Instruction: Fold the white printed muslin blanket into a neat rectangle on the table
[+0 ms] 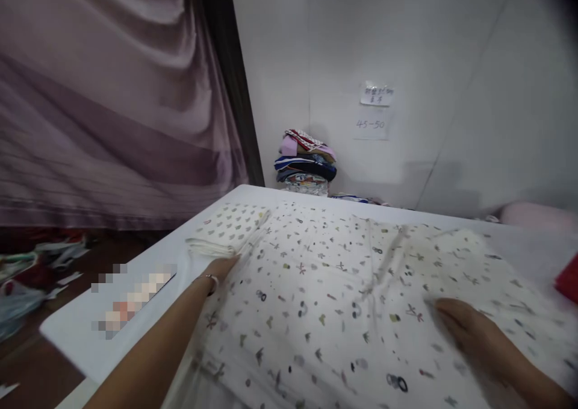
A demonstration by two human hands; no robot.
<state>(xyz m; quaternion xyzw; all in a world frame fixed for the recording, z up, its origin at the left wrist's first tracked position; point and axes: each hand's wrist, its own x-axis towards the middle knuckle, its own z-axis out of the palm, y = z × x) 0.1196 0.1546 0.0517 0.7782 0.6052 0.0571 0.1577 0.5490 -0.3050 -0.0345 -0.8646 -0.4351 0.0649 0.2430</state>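
A large white cloth [325,288] with small printed plants, rainbows and other motifs lies spread with wrinkles before me. At its left edge is my left hand [223,268], with a band on the wrist. Its fingertips meet the fabric near a fold, and whether they pinch it is hidden. My right hand [469,330] rests low over the right part of the cloth, somewhat blurred, its fingers stretched out and holding nothing I can see. Just beyond my left hand sits a folded white cloth [230,225] with a grey-green leaf-like print.
The white table [149,255] has a pixelated patch on its left side. Folded fabrics [306,162] are stacked beyond its far edge, near papers [372,123] on the wall. A pinkish curtain [112,96] hangs left. Plastic bags [22,294] lie below, and something red [568,279] is far right.
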